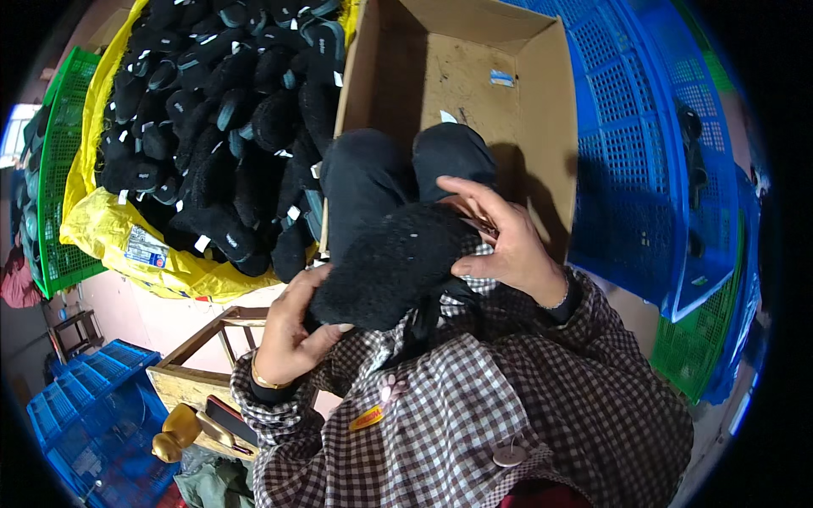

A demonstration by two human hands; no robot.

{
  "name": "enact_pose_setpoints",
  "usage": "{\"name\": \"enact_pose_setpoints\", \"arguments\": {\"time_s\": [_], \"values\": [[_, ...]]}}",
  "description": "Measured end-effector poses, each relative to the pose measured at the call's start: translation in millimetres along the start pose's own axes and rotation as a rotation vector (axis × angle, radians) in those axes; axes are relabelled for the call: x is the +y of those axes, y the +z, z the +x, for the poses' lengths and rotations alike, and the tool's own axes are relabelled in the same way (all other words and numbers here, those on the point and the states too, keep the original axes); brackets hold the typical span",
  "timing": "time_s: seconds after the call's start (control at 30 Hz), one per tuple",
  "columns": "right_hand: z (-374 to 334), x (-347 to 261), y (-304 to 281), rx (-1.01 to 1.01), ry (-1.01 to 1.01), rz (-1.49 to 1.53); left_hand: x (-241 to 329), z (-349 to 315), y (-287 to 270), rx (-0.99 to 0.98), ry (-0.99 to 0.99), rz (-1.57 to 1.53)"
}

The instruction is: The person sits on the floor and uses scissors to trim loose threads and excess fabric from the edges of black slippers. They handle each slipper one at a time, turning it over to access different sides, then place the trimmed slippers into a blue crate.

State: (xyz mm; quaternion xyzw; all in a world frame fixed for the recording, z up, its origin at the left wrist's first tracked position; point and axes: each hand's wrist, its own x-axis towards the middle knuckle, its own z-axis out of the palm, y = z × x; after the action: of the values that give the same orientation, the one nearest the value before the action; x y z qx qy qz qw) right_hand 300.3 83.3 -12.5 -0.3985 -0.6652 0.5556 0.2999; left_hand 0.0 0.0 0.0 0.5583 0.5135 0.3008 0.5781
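Observation:
A fuzzy black slipper (385,267) lies across my lap, held between both hands. My left hand (292,330) grips its rounded near end, thumb on one side and fingers on the other. At the opposite end, my right hand (512,245) has its thumb against the edge and its index finger raised, while the other fingers are partly hidden behind the slipper. Just beyond are my dark-clad knees (364,173). To the left, a yellow sack (106,229) is heaped with similar black slippers (216,127), many showing small white tags.
An open cardboard box (542,110) stands ahead, with scraps on its bottom. Blue crates (622,161) rise at the right, a green crate (76,169) at the far left. Lower left are a wooden stool (186,381), a gold-coloured rounded object (176,432) and a blue basket (102,415).

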Motion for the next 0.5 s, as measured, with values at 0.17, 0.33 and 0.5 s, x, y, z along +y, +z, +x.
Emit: {"name": "enact_pose_setpoints", "arguments": {"time_s": [0.17,0.33,0.5], "values": [[-16.8,9.1,-10.7,-0.130,0.185,0.109,6.1,23.6,17.3,-0.151,0.123,0.246],[-32.8,26.1,-10.9,-0.015,0.114,0.229,27.5,43.9,38.6,-0.108,0.235,0.208],[-36.8,24.1,-8.2,0.025,0.131,0.211,28.5,64.9,67.1,0.093,0.456,0.354]]}}
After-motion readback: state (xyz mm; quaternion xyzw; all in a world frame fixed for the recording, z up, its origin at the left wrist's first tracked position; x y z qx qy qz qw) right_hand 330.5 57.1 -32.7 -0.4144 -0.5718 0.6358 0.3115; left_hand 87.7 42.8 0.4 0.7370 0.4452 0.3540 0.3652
